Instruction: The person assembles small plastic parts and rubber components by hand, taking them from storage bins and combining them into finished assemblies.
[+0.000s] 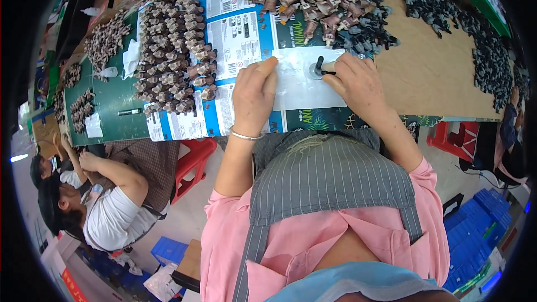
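Observation:
My right hand (358, 81) pinches a small black piece (329, 72) between thumb and fingers. It is beside a round, shiny, clear-looking disc (315, 72) with a black post (319, 62) standing on it. Both lie over a white translucent sheet (299, 92) on the table in front of me. At the sheet's left edge rests my left hand (255, 89), its fingers curled together; whatever they may hold is hidden. Just beyond the sheet is a heap of brown and grey figure parts (324, 0), with dark grey parts (358, 40) at its near side.
Rows of brown-and-white small figures (173, 50) stand on printed card sheets (226, 0) to the left. Brown paper (428, 72) covers the right side, bordered by black parts (492, 64). A co-worker (117, 207) sits at left near a red stool (193, 165). Blue crates (475, 235) stand lower right.

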A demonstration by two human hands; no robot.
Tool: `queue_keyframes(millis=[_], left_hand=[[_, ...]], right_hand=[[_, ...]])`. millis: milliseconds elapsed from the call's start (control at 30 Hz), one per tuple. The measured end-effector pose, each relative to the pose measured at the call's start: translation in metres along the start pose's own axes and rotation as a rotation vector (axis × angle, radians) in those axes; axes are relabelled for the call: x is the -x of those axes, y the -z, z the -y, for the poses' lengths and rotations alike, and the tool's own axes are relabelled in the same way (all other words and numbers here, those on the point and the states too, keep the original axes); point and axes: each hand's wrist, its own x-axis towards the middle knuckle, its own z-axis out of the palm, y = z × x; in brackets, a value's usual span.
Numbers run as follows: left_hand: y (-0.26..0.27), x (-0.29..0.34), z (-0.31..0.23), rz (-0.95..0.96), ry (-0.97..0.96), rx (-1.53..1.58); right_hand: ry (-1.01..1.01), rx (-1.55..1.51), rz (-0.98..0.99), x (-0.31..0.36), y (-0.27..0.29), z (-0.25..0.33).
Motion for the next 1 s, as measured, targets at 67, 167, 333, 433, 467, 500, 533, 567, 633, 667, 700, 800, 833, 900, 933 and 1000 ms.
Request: queue_keyframes(millis=[67, 167, 333, 433, 467, 500, 533, 567, 633, 667, 700, 800, 833, 900, 933, 1000], left_hand=[[0.007, -0.002, -0.001, -0.053, 0.005, 0.002], [0.024, -0.007, -0.001, -0.086, 0.07, 0.007], [0.03, -0.013, -0.014, 0.194, 0.129, -0.226], [0.028, -0.016, -0.017, 0.335, 0.078, -0.27], [0.03, -0.018, -0.021, 0.393, 0.072, -0.315], [0.03, -0.019, -0.024, 0.45, 0.064, -0.359], [0.03, -0.018, -0.023, 0.433, 0.059, -0.31], [0.032, -0.016, -0.022, 0.438, 0.052, -0.303], [0.037, -0.014, -0.019, 0.388, 0.19, -0.176], [0.037, -0.014, -0.016, 0.372, 0.168, -0.128], [0.037, -0.011, -0.015, 0.373, 0.166, -0.13], [0.036, -0.003, -0.011, 0.281, 0.056, -0.186], [0.034, -0.001, -0.011, 0.247, 0.124, -0.118], [0.029, 0.003, -0.009, 0.211, 0.192, -0.052], [0.025, 0.005, -0.008, 0.088, 0.359, 0.203], [0.021, 0.006, -0.002, -0.04, 0.602, 0.665]], right_hand=[[-0.006, -0.008, -0.013, 0.001, 0.0, -0.003], [0.011, 0.004, -0.009, 0.001, -0.001, -0.004], [0.056, 0.011, -0.01, 0.001, -0.002, -0.003], [0.073, -0.002, -0.033, -0.001, 0.0, -0.002], [0.067, 0.002, -0.032, -0.001, -0.001, -0.002], [0.065, -0.004, -0.038, -0.001, -0.002, -0.004], [0.063, -0.01, -0.044, 0.0, -0.003, -0.005], [0.055, -0.003, -0.044, 0.002, -0.003, -0.005], [0.024, -0.062, -0.039, 0.004, -0.006, -0.004], [0.01, -0.051, -0.055, 0.005, -0.007, -0.006], [0.009, -0.053, -0.057, 0.005, -0.006, -0.006], [-0.009, -0.055, -0.037, 0.006, -0.005, -0.005], [-0.009, -0.051, -0.047, 0.007, -0.005, -0.007], [-0.006, -0.049, -0.058, 0.008, -0.006, -0.009], [-0.016, -0.055, -0.053, 0.008, -0.006, -0.009], [-0.019, -0.06, -0.048, 0.008, -0.006, -0.008]])
